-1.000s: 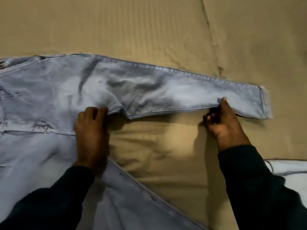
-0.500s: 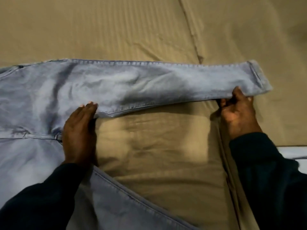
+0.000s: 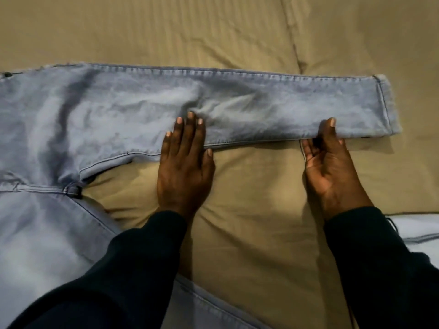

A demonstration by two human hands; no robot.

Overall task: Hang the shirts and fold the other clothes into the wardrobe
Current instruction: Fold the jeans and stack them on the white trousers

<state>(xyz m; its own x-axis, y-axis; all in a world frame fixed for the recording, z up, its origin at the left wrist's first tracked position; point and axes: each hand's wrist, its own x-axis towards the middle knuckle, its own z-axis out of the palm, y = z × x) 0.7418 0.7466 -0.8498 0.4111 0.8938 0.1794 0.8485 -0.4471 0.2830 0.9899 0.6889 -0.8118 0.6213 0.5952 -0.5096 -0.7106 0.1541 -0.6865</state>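
Flattening one leg of the pale jeans (image 3: 118, 119) on the bedsheet (image 3: 213, 32), left hand (image 3: 184, 165) pressing flat-fingered, right hand (image 3: 330, 160) pinching its lower edge, folding and wardrobe unstarted

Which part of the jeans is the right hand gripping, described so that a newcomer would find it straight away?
Start from the tan bedsheet, where light blue jeans lie spread. Follow the far leg, which runs straight out to the right. The right hand pinches its near edge just short of the stitched hem cuff, thumb on top, while the left hand presses flat at mid-leg.
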